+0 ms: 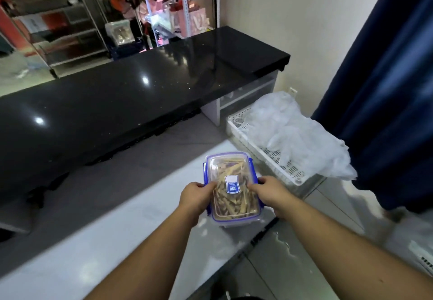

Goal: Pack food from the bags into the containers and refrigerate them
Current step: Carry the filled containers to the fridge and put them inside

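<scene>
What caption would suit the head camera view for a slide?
Both hands, left hand and right hand, hold a lidded container of food sticks above the white counter.

One lidded container, two hands, one white basket, one black counter.

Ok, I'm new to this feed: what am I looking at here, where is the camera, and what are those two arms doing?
There is no machine here: the arms belong to a person, and the single camera sits on their head, looking forward and down. The left hand and right hand grip the two long sides of a clear container with a blue-edged lid, which is on. Inside are pale stick-shaped food pieces. The container is over a white counter. To the right is a white slotted crate with crumpled clear plastic bags lying in it. A long black countertop runs behind.
</scene>
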Demonstrator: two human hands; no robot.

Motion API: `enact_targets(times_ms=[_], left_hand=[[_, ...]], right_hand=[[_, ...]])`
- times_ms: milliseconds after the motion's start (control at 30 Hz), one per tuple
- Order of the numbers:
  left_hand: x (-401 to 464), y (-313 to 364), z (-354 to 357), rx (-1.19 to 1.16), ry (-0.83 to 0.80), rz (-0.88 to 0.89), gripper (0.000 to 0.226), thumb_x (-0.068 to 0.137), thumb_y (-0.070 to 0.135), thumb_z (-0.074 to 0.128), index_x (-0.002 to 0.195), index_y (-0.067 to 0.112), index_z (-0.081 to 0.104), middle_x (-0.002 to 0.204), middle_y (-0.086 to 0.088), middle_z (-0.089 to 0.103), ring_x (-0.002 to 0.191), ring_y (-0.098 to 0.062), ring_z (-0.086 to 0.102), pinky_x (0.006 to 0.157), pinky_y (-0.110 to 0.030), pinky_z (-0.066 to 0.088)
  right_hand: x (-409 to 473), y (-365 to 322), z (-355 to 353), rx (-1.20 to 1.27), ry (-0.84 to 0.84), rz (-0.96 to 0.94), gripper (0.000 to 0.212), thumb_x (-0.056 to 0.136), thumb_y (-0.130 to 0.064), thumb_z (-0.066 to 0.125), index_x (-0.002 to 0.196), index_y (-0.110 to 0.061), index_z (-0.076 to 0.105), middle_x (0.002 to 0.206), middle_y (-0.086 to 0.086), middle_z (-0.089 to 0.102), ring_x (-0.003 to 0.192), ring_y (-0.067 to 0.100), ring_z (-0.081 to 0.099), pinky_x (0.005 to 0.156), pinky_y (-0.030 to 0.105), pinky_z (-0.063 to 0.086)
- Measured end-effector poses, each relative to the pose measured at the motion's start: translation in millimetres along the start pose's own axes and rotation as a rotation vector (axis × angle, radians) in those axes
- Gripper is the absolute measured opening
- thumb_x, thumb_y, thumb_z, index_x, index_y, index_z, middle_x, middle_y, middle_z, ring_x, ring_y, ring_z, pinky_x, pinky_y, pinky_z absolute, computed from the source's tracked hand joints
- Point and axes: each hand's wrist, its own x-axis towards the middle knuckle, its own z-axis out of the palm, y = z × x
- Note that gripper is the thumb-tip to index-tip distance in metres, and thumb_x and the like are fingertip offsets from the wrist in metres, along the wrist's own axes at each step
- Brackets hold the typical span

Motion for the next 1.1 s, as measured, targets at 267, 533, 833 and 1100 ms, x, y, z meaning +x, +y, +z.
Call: enact_targets(times_ms=[267,533,833,1100], left_hand=[[-56,4,35,-0.07,-0.028,0.08,0.049,0.085,0.053,0.078,0.099,0.007,0.07,0.094,-0.011,0.079,0.09,-0.032,0.077,0.085,-0.054,0.064],[-149,-6,119,-0.03,-0.171,0.152,0.048,0.086,0.048,0.081,0.107,0.006,0.069,0.103,-0.013,0.079,0.095,-0.033,0.077,0.083,-0.056,0.065],[-238,-16,268,0.126,-0.471,0.21,0.047,0.088,0.047,0.081,0.111,0.008,0.068,0.105,-0.013,0.078,0.092,-0.029,0.078,0.073,-0.044,0.067],[-293,9,421,0.28,-0.717,0.271,0.046,0.091,0.048,0.077,0.113,0.01,0.066,0.104,-0.009,0.077,0.093,-0.026,0.077,0.063,-0.035,0.064]], right_hand=[[-61,38,-44,0.208,0.046,-0.127,0.019,0.089,-0.028,0.076,0.106,-0.021,0.069,0.105,0.001,0.077,0.095,0.022,0.076,0.092,0.049,0.061],[-136,128,-126,0.364,0.121,-0.111,0.036,0.091,-0.036,0.072,0.12,-0.02,0.06,0.112,0.003,0.073,0.096,0.025,0.076,0.088,0.051,0.062],[-222,260,-224,0.734,0.354,-0.033,0.029,0.1,-0.033,0.065,0.126,-0.021,0.058,0.108,0.004,0.078,0.088,0.024,0.079,0.08,0.052,0.064],[-259,344,-315,0.881,0.729,0.031,0.029,0.099,-0.037,0.066,0.124,-0.023,0.067,0.112,-0.001,0.077,0.101,0.022,0.074,0.095,0.052,0.059]])
